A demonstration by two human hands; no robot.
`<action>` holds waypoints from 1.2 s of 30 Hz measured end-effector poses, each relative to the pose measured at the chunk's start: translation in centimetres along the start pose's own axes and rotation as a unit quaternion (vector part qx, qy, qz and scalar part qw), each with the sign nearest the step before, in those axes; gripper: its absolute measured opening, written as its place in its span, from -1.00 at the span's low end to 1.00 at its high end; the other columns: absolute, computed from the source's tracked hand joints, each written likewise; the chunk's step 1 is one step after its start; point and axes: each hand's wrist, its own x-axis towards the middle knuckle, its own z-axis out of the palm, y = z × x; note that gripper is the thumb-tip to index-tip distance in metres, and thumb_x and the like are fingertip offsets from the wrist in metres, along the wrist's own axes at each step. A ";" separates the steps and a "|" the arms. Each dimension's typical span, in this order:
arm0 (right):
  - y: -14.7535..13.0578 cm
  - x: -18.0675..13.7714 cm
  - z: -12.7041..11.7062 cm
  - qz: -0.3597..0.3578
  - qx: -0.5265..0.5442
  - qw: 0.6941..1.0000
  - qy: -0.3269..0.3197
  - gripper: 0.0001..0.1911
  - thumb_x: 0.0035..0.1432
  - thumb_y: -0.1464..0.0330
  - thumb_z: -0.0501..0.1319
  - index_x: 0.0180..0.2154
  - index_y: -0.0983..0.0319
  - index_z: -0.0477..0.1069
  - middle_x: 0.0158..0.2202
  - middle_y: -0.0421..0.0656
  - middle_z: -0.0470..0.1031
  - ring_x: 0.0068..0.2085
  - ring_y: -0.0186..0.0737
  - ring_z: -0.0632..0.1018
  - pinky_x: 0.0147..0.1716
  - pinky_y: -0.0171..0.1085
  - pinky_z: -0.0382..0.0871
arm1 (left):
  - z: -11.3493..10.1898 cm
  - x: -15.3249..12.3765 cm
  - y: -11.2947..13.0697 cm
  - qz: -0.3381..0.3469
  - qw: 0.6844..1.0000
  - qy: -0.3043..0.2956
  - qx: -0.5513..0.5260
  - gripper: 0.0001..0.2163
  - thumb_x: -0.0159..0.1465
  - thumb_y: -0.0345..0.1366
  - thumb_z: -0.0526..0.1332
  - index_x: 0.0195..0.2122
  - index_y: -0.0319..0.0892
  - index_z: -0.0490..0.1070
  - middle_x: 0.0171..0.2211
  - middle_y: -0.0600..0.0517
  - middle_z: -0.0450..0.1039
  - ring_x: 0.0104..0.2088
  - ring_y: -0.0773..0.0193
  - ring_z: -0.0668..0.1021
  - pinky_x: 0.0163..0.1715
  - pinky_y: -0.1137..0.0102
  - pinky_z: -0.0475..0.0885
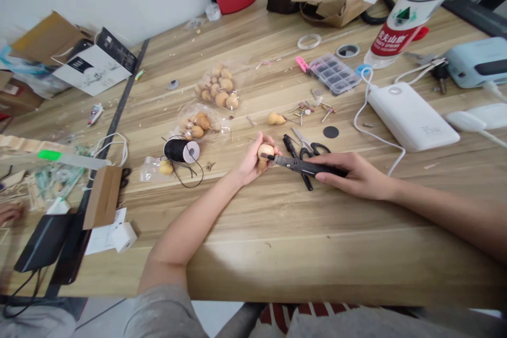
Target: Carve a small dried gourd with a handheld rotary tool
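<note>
My left hand [252, 161] is closed round a small pale gourd [265, 152], its rounded end facing up. In my right hand [350, 175] lies a slim black rotary tool [295, 164], gripped along its body. The tool's tip touches or nearly touches the gourd; which of the two I cannot tell. Just beyond the tool are black-handled scissors [315, 149] and a black marker pen [291, 146], partly covered by it. Another small gourd [276, 118] lies loose farther up the table.
Bags of gourds [219, 87], a black thread spool [181, 151] and small grinding bits [307, 108] lie beyond my hands. To the right stand a compartment box [335, 74], a white power bank [414, 116] with a cable, and a water bottle [398, 31]. Another person's hand [10, 213] shows far left.
</note>
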 end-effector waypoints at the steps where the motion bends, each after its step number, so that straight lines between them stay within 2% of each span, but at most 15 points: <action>1: 0.0 0.0 0.0 0.005 0.000 1.000 0.005 -0.60 0.24 0.21 0.18 0.05 0.22 0.48 -0.09 -0.10 0.64 -0.16 -0.12 0.64 -0.15 -0.23 0.50 | 0.0 0.0 0.0 -0.001 1.000 0.003 -0.002 -0.65 0.40 -0.08 -0.04 -0.39 -0.22 0.29 -0.53 0.07 0.40 -0.49 0.39 0.54 -0.48 0.54 0.47; 5: 0.1 0.0 0.0 0.020 0.001 1.000 0.012 -0.60 0.24 0.19 0.17 0.05 0.20 0.48 -0.08 -0.10 0.63 -0.14 -0.10 0.63 -0.16 -0.21 0.50 | 0.1 -0.1 0.0 0.001 1.000 0.019 -0.003 -0.66 0.40 -0.10 -0.03 -0.39 -0.22 0.30 -0.53 0.07 0.41 -0.53 0.42 0.52 -0.47 0.51 0.50; 11: -0.1 0.0 0.0 0.002 0.004 1.000 -0.008 -0.60 0.23 0.20 0.19 0.06 0.19 0.48 -0.07 -0.10 0.63 -0.12 -0.08 0.63 -0.13 -0.21 0.49 | 0.2 -0.1 0.0 0.012 1.000 0.003 -0.003 -0.67 0.38 -0.08 0.02 -0.39 -0.22 0.28 -0.55 0.06 0.39 -0.48 0.36 0.56 -0.52 0.57 0.45; 20: 0.1 0.1 -0.1 0.026 0.013 1.000 0.008 -0.58 0.24 0.17 0.16 0.06 0.21 0.48 -0.09 -0.09 0.63 -0.16 -0.09 0.63 -0.18 -0.20 0.50 | 0.4 -0.2 0.1 0.002 0.999 0.033 -0.007 -0.64 0.44 -0.15 -0.14 -0.39 -0.21 0.27 -0.54 0.09 0.40 -0.52 0.44 0.51 -0.45 0.52 0.50; 27: -0.1 0.0 0.0 0.003 -0.002 1.000 -0.011 -0.60 0.24 0.18 0.17 0.06 0.17 0.48 -0.03 -0.10 0.62 -0.11 -0.08 0.63 -0.12 -0.19 0.50 | 0.3 -0.1 0.0 0.009 1.000 0.014 0.000 -0.67 0.36 -0.04 0.06 -0.40 -0.21 0.29 -0.54 0.07 0.38 -0.48 0.36 0.55 -0.54 0.56 0.40; 36: -0.2 0.1 -0.1 0.013 -0.002 1.000 0.007 -0.59 0.24 0.18 0.17 0.04 0.24 0.49 -0.13 -0.09 0.65 -0.19 -0.12 0.63 -0.18 -0.22 0.51 | 0.1 -0.1 0.0 0.002 1.000 0.004 -0.008 -0.66 0.36 -0.04 0.04 -0.40 -0.20 0.30 -0.53 0.07 0.39 -0.46 0.38 0.54 -0.47 0.54 0.45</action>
